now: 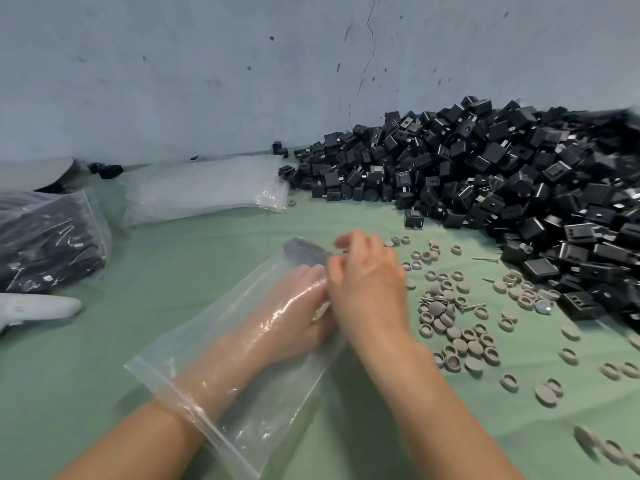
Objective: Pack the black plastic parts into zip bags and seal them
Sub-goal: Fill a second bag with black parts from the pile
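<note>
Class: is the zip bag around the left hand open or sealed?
Open: the left hand reaches deep inside the zip bag through its unsealed mouth.

Boxy black plastic parts (502, 188) lie in a heap. Left of the heap, a clear zip bag (277, 403) lies slantwise, mouth open, with one dark part (304, 252) at its far end. Farther left lies a filled bag (48, 237).

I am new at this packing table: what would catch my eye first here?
First, the big heap of black plastic parts piled against the wall on the right. In the middle, the left hand reaches deep inside a clear zip bag, with the right hand on it from outside. Grey round caps lie scattered on the green table beside them.
</note>
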`<control>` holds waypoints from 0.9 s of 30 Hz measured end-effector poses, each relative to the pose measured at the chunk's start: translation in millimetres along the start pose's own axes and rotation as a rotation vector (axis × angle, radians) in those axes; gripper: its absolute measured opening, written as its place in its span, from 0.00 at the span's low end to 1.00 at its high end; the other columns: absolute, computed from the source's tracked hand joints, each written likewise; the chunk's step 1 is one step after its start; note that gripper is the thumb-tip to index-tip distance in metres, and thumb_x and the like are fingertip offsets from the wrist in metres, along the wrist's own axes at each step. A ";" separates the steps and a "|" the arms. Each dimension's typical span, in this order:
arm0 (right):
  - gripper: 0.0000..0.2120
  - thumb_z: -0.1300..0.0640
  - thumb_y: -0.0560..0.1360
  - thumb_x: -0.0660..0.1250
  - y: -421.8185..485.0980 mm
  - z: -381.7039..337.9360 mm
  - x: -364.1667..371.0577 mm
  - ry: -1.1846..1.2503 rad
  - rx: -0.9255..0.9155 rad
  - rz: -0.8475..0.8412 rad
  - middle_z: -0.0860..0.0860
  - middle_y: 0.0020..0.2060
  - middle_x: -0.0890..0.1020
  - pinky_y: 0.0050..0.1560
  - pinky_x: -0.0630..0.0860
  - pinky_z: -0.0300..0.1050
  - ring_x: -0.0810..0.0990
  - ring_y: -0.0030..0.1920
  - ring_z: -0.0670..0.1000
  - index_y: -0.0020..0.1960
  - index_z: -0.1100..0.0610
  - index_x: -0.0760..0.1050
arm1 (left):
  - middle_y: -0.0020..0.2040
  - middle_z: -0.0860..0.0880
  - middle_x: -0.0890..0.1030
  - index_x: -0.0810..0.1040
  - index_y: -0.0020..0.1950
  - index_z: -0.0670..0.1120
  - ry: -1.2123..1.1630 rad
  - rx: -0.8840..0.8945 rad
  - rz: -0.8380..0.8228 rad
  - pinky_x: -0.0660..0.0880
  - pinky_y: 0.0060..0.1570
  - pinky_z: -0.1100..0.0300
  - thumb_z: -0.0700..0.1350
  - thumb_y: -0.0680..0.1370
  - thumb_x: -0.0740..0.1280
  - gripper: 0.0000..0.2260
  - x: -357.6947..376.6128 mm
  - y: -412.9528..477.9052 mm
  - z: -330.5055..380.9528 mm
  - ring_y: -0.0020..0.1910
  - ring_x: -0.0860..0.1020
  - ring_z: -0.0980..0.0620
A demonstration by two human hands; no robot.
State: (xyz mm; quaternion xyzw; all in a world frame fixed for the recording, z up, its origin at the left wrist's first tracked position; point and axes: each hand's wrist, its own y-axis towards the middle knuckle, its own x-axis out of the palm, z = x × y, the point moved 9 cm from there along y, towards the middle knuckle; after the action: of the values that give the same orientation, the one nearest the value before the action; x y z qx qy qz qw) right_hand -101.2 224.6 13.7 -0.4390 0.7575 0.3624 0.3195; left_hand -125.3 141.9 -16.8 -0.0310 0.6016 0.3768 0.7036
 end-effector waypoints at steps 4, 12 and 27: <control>0.14 0.53 0.82 0.58 7.9 59.3 -3.4 -0.078 0.223 -0.068 0.53 0.60 0.75 0.62 0.72 0.53 0.73 0.58 0.52 0.66 0.57 0.68 | 0.50 0.54 0.75 0.77 0.63 0.54 0.031 -0.020 -0.055 0.70 0.53 0.56 0.51 0.82 0.60 0.12 6.6 -2.8 -7.5 0.50 0.72 0.53; 0.07 0.54 0.82 0.60 10.9 77.7 6.3 -0.132 0.210 -0.140 0.51 0.59 0.77 0.59 0.68 0.55 0.71 0.61 0.55 0.58 0.52 0.72 | 0.55 0.54 0.76 0.75 0.66 0.53 0.046 -0.027 -0.057 0.72 0.55 0.54 0.51 0.80 0.60 0.15 15.7 -3.8 -16.2 0.53 0.74 0.54; 0.12 0.51 0.83 0.59 3.4 74.8 9.8 -0.288 0.149 -0.065 0.53 0.62 0.76 0.63 0.68 0.54 0.70 0.63 0.56 0.64 0.52 0.73 | 0.68 0.58 0.73 0.73 0.69 0.56 0.094 -0.163 -0.109 0.66 0.67 0.66 0.57 0.83 0.58 0.16 -42.6 -72.6 -28.0 0.64 0.71 0.62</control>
State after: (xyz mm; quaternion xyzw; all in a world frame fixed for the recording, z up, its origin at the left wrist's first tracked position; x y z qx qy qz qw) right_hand -95.8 283.6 -33.1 -0.3817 0.7141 0.3541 0.4680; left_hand -106.8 55.2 -17.2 -0.1382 0.5987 0.3838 0.6893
